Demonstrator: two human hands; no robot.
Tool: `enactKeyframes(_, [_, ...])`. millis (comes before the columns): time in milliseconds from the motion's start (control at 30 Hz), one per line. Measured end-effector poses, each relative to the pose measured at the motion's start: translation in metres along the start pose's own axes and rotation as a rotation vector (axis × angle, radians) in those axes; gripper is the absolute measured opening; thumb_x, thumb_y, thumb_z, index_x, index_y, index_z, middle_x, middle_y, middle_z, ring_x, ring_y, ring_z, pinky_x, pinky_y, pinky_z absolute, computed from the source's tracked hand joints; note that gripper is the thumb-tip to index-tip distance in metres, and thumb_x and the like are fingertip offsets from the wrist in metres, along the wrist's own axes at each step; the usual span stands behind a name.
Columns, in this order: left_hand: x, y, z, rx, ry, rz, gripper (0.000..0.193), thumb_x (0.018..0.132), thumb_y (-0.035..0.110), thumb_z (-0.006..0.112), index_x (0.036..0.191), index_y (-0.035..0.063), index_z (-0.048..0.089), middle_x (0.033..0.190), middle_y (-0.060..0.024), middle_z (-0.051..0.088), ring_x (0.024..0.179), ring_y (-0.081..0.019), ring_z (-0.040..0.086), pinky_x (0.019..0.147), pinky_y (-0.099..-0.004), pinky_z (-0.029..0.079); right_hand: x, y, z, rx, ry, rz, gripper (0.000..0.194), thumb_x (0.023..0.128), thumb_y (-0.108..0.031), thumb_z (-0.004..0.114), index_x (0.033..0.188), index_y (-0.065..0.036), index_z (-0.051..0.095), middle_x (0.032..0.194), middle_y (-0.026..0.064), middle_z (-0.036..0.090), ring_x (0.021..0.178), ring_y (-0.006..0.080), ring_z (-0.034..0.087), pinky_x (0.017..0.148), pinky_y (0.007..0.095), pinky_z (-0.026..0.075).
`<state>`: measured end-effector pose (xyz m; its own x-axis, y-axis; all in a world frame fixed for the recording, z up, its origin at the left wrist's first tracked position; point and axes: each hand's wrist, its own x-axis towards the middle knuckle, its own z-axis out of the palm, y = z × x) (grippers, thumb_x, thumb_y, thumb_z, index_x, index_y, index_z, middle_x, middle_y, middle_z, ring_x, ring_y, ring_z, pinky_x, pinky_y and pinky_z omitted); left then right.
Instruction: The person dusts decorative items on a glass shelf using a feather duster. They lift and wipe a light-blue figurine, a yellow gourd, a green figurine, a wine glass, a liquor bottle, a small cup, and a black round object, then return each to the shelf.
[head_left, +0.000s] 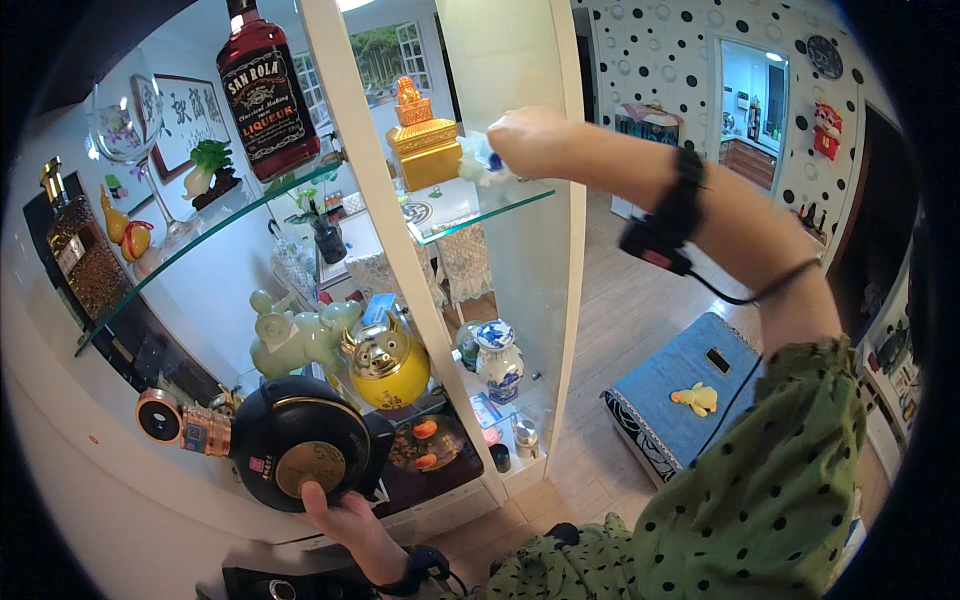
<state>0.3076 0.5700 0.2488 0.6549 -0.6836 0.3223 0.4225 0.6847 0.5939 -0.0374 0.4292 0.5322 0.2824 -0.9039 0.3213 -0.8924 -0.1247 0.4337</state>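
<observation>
My left hand (346, 517) grips a round black liquor bottle (262, 465) with a gold medallion and a copper-coloured neck, tilted sideways in front of the cabinet. At the upper right glass shelf (487, 217), my right hand (525, 142) is closed on a crumpled whitish cloth or wipe (480, 161) with a blue patch. That hand is blurred. Just left of the cloth stands a gold seal-shaped ornament (424, 150) topped by an animal figure. Behind the black bottle sit a yellow and gold bull-shaped jar (390, 367) and a pale green stone animal figurine (300, 334).
The upper left shelf bears a red liqueur bottle (268, 97), a wine glass (127, 120), a gourd ornament (126, 229) and a cabbage carving (210, 172). A white cabinet post (375, 187) divides the shelves. Lower right stands a blue-and-white vase (499, 364). A blue-covered bench (652, 390) holds a phone (717, 361).
</observation>
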Motion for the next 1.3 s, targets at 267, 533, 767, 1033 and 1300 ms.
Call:
enactKeyframes(267, [0.008, -0.007, 0.002, -0.1, 0.058, -0.081, 0.081, 0.082, 0.032, 0.076, 0.147, 0.001, 0.04, 0.141, -0.0156, 0.051, 0.128, -0.0314, 0.054, 0.107, -0.0431, 0.048, -0.129, 0.018, -0.113, 0.185, 0.146, -0.176, 0.023, 0.101, -0.011, 0.057, 0.102, -0.001, 0.077, 0.084, 0.0123, 0.073, 0.067, 0.017, 0.067, 0.066, 0.0313, 0.054])
enactKeyframes(533, [-0.006, 0.01, 0.018, 0.098, 0.095, 0.041, 0.084, 0.081, 0.039, 0.075, 0.147, -0.0011, 0.04, 0.142, -0.0177, 0.051, 0.128, -0.0321, 0.054, 0.107, -0.041, 0.047, -0.008, -0.025, -0.071, 0.223, 0.161, -0.148, 0.021, 0.089, -0.012, 0.065, 0.098, 0.005, 0.072, 0.09, 0.0196, 0.072, 0.075, 0.0287, 0.071, 0.072, 0.04, 0.057])
enactKeyframes(767, [-0.015, 0.021, 0.027, 0.124, 0.105, 0.076, 0.085, 0.081, 0.04, 0.075, 0.148, 0.0007, 0.04, 0.142, -0.0181, 0.051, 0.127, -0.0324, 0.056, 0.105, -0.0393, 0.05, 0.045, -0.073, -0.024, 0.34, -0.017, -0.256, 0.02, 0.083, -0.007, 0.064, 0.096, 0.006, 0.072, 0.091, 0.0195, 0.072, 0.079, 0.0311, 0.071, 0.072, 0.0433, 0.056])
enactKeyframes(1033, [-0.01, 0.01, 0.023, 0.023, 0.029, 0.012, 0.082, 0.085, 0.042, 0.074, 0.15, 0.0063, 0.04, 0.146, -0.0156, 0.047, 0.13, -0.0319, 0.052, 0.105, -0.0433, 0.05, -0.069, -0.034, -0.07, -0.061, -0.158, -0.32, 0.017, 0.092, -0.011, 0.06, 0.087, 0.001, 0.07, 0.074, 0.0125, 0.065, 0.061, 0.0226, 0.061, 0.058, 0.0378, 0.05])
enactKeyframes(1300, [-0.009, -0.002, 0.021, 0.061, -0.063, 0.009, 0.081, 0.084, 0.039, 0.074, 0.149, 0.0034, 0.04, 0.145, -0.0173, 0.047, 0.131, -0.0326, 0.051, 0.104, -0.0426, 0.05, -0.21, 0.017, -0.052, 0.493, -0.383, -0.162, 0.023, 0.097, -0.012, 0.06, 0.115, -0.01, 0.073, 0.085, 0.0141, 0.071, 0.081, 0.0298, 0.069, 0.073, 0.0417, 0.053])
